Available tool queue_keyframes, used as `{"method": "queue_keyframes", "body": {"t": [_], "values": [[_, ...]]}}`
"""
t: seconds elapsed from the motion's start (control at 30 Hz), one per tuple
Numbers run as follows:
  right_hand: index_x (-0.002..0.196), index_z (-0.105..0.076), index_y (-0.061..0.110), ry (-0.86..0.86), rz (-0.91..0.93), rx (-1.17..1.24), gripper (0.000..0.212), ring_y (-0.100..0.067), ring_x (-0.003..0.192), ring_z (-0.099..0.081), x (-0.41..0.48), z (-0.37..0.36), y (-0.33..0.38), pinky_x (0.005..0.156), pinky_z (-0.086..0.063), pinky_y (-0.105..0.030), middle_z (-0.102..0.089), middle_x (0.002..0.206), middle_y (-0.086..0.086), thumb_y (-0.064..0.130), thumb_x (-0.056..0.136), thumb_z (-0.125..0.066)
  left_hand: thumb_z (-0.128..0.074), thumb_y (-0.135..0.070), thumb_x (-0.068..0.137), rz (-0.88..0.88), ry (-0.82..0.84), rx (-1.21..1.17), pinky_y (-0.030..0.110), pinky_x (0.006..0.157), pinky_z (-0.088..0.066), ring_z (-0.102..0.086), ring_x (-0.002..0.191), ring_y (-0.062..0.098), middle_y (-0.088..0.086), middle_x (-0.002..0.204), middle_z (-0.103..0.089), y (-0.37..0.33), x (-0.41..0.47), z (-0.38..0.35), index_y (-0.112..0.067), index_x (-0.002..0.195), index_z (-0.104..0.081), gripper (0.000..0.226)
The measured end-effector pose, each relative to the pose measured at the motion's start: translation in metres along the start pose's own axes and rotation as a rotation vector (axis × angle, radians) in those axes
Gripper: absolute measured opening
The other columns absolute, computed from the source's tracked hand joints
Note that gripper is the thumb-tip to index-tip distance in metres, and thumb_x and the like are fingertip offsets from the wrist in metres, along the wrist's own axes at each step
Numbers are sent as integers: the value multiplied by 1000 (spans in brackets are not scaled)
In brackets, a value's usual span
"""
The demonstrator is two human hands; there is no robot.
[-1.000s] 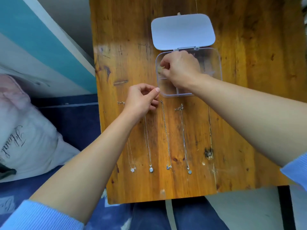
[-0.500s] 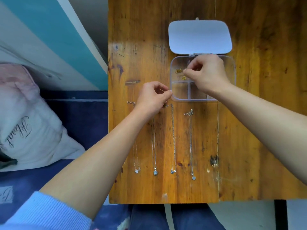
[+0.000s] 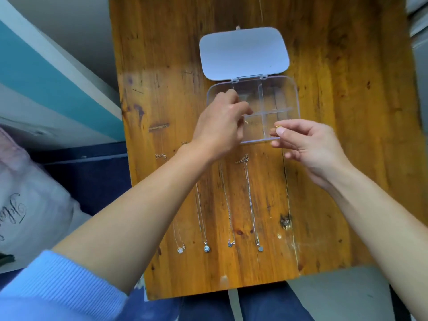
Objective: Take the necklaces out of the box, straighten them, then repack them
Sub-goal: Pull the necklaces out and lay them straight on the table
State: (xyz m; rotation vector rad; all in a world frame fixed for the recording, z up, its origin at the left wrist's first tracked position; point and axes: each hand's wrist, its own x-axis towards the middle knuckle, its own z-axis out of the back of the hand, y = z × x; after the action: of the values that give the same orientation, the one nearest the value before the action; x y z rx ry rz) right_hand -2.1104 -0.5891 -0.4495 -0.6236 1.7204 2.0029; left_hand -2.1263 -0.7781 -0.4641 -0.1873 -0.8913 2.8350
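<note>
"Where's the box?"

"The clear box [image 3: 281,98] sits on the wooden table [image 3: 162,66], with its lid [image 3: 243,53] flat open at its 12 o'clock."

"Your hands?"

"At the box's 5 o'clock, my right hand [image 3: 310,149] pinches a gold necklace [image 3: 277,128] between thumb and forefinger. At 8 o'clock, my left hand [image 3: 220,126] curls over the left compartments; I cannot tell whether it holds anything."

"The others?"

"Four silver necklaces [image 3: 206,248] lie straight at 6 o'clock."
</note>
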Motion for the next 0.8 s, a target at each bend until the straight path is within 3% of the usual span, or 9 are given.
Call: {"method": "queue_keyframes", "body": {"t": [0.13,0.3,0.47,0.53,0.63,0.73,0.8], "values": [[91,-74,20,-39,-11,34,8,-8,69,-61,-10,9,-3,47,-42,-18,-68,82,3,15,86,-70,-55,-27,91,-40,188,90,35,66,-40,-50,100,25,2,96,-45,-4,12,-15,-25,115,-67,27],[87,-69,13,-26,-64,241,8,-8,59,-61,-13,14,2,44,-39,-17,-69,68,3,7,85,-66,-59,-33,92,-48,184,71,34,64,-40,-50,93,22,4,93,-51,1,13,-17,-19,98,-73,20],[92,-71,13,-158,-36,273,17,-9,55,-55,-13,29,2,42,-38,-17,-63,65,2,3,84,-58,-56,-33,94,92,218,-310,30,74,-42,-54,94,18,5,103,-59,4,14,18,-17,81,-69,25],[95,-72,11,-156,-40,240,17,-9,57,-55,-14,34,0,43,-38,-17,-63,67,1,4,86,-59,-52,-32,97,173,281,-504,32,84,-43,-59,97,18,12,109,-66,4,10,36,-20,76,-67,28],[90,-71,9,-147,-62,228,13,-8,57,-56,-19,33,-8,43,-38,-17,-66,66,2,3,87,-61,-47,-31,99,264,349,-718,31,90,-42,-60,102,11,8,115,-69,3,1,54,-19,72,-62,34],[85,-70,11,-213,-99,252,12,-9,56,-56,-25,35,-19,42,-37,-17,-65,64,2,2,86,-61,-43,-29,101,325,310,-927,35,95,-45,-65,105,16,5,102,-73,3,-5,63,-19,69,-57,36],[84,-70,11,-236,-122,253,12,-8,56,-57,-30,37,-27,42,-38,-17,-66,64,2,3,85,-62,-42,-26,102,340,309,-1047,38,87,-50,-67,88,25,6,80,-69,3,-8,66,-18,68,-58,38]]}}
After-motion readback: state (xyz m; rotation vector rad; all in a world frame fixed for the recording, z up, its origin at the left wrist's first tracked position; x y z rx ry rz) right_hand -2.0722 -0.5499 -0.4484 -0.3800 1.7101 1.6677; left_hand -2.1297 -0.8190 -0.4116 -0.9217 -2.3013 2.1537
